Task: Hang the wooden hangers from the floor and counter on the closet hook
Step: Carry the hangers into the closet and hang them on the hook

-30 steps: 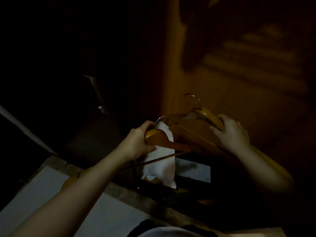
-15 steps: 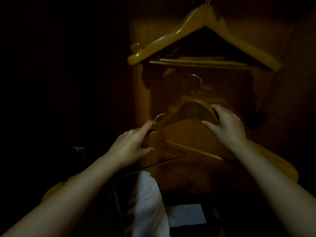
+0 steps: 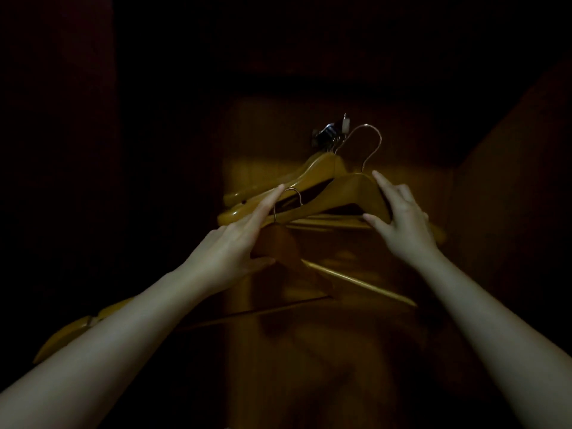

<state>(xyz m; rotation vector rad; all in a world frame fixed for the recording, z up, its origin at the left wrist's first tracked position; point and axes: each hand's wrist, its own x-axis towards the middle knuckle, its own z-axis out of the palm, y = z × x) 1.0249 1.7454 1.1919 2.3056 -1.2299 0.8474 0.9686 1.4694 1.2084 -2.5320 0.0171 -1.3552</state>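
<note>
From the head camera I saw a dim wooden closet (image 3: pixel 278 134) holding hangers (image 3: pixel 312 171) already on its metal hook (image 3: pixel 329 134), right at the back wall. My right hand (image 3: pixel 402 218) was clamped on the shoulder of a hanger (image 3: pixel 349 193) whose wire top rose just beside that hook. My left hand (image 3: pixel 235 243) gripped a second one (image 3: pixel 284 246) lower down, its forefinger stretched against the hung ones, hands well apart.
</note>
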